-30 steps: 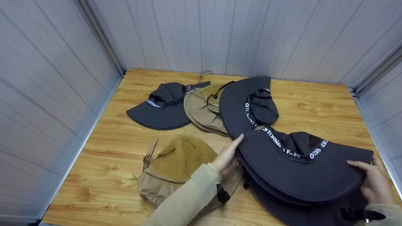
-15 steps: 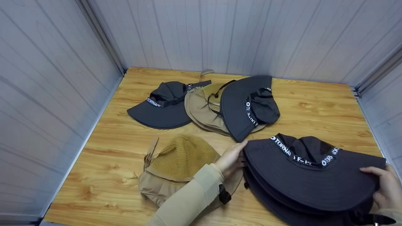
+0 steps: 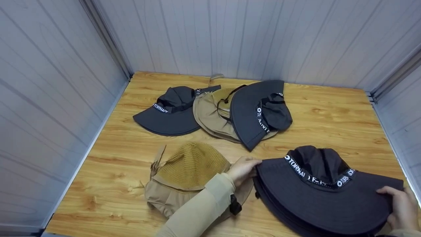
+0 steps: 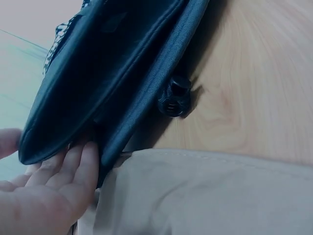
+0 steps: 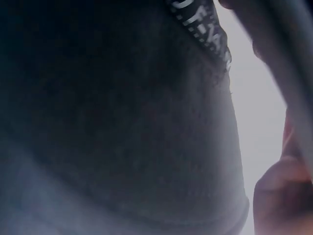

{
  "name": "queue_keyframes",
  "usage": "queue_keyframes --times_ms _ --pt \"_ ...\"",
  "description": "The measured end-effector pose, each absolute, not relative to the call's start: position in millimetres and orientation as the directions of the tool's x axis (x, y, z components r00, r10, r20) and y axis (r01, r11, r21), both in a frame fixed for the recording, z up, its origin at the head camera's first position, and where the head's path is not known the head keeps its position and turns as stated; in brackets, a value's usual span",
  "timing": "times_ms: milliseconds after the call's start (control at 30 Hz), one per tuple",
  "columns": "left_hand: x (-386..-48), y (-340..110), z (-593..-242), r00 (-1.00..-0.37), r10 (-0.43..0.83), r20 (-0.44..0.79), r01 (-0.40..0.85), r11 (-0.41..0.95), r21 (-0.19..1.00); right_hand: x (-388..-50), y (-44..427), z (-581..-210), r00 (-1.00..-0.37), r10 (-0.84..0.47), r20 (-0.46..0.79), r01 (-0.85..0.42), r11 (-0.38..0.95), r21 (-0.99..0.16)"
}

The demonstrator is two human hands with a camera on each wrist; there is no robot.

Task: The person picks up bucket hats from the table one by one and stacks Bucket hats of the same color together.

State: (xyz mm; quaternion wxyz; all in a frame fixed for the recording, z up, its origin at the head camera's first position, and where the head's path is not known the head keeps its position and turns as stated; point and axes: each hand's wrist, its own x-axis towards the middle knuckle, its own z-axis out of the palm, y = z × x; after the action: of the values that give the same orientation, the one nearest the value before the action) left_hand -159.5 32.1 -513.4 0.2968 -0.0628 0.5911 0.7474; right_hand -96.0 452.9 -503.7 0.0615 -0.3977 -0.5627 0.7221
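Observation:
A dark grey brimmed hat [image 3: 315, 207] with white lettering on its band is held between my two hands at the near right. Its brim's left corner is pinched by my left hand [image 3: 242, 170], thumb above and fingers beneath in the left wrist view. My right hand [image 3: 404, 205] grips the right side of that brim, thumb on top. Directly under it is more dark brim [image 4: 142, 93], close below, with a black cord stopper [image 4: 176, 96] at its edge. Beside my left forearm lies a tan hat [image 3: 194, 168] with a mustard mesh crown. Dark fabric fills most of the right wrist view.
Toward the back of the wooden table [image 3: 98, 171] lie a dark hat [image 3: 167, 121], a tan hat [image 3: 210, 115] and another dark hat [image 3: 250, 112], overlapping in a row. Pale panel walls [image 3: 197, 36] enclose the left, back and right sides.
Both hands have brought the held dark hat down toward the near edge and slightly right. Its brim now covers more of the dark brim beneath. The other hats stay put.

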Motion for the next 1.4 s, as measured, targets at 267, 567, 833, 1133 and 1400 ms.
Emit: queue_keyframes --times_ms 267,567,833,1133,1400 --pt "-157.9 31.8 -515.9 -0.824 0.309 -0.474 -0.513 -0.054 0.856 -92.2 447.3 -507.4 -0.624 0.573 -0.531 0.480 -0.255 -0.839" --pt "-158.8 28.3 -518.7 -0.829 0.342 -0.442 -0.492 -0.074 0.867 -93.1 444.4 -511.9 -0.617 0.590 -0.522 0.562 -0.134 -0.816" --pt "-157.6 30.6 -518.3 -0.850 0.296 -0.435 -0.482 -0.109 0.869 -95.6 447.8 -503.8 -0.644 0.557 -0.525 0.685 0.112 -0.720" --pt "-155.2 29.7 -515.1 -0.870 0.266 -0.415 -0.445 -0.060 0.893 -96.8 452.4 -504.5 -0.695 0.515 -0.502 0.690 0.281 -0.667" --pt "-153.3 29.3 -511.9 -0.887 0.258 -0.383 -0.397 -0.002 0.918 -96.3 462.6 -499.3 -0.768 0.391 -0.508 0.639 0.421 -0.644"
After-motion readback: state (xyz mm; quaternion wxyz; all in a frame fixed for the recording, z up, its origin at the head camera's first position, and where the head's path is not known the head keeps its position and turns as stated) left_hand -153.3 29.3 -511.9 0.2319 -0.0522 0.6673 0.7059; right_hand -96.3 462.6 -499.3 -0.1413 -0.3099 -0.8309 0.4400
